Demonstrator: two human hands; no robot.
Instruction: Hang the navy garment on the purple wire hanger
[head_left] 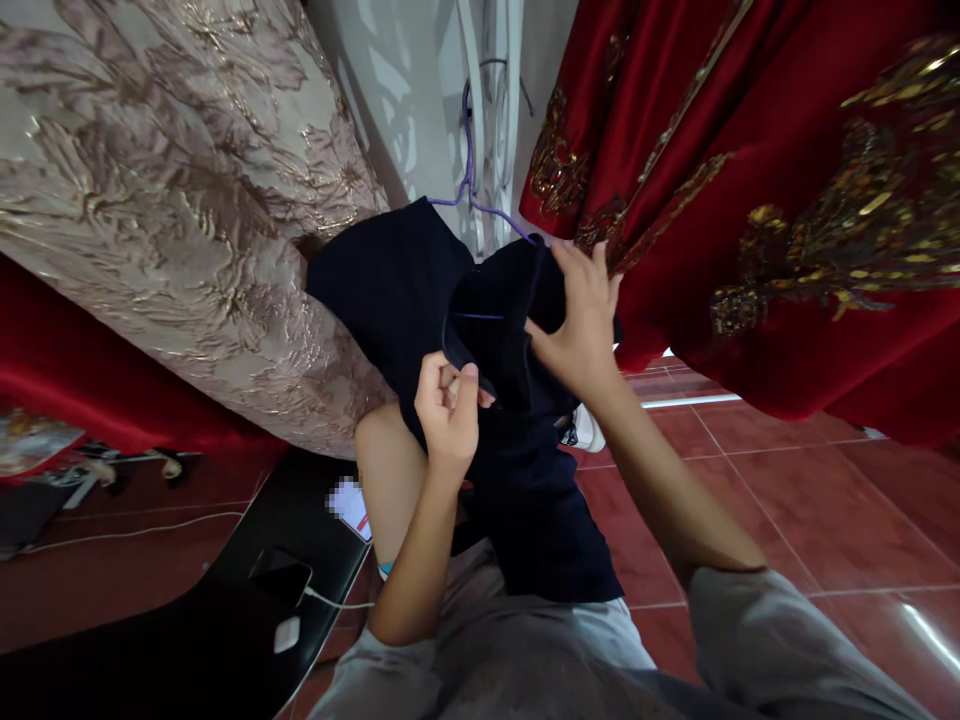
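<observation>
between the two hanging fabrics, at chest height, one dark navy garment [517,440] hangs on one purple hanger [471,185], hooked to a white rail against the wall. left hand [448,405]: fingers curled together, pinching a fold of the garment near its middle. right hand [581,320]: fingers spread and bent, gripping the cloth at the hanger's right shoulder.

risk, as judged: a downward pull on the pinched fold could drag the garment off the hanger shoulder or tip the hook from the rail, since the hook looks thin. the right elbow sits close to the red embroidered fabric [787,200]; its gold trim could snag a sleeve.

counts: garment 1, hanger 1, hands 2. beige brocade fabric [172,180] 1, at left. black chair or bench [225,610] 1, below, carrying one phone [281,575] with one white cable and one small white charger [286,633]. one white shoe [589,430] shows on the red tile floor [787,490].
</observation>
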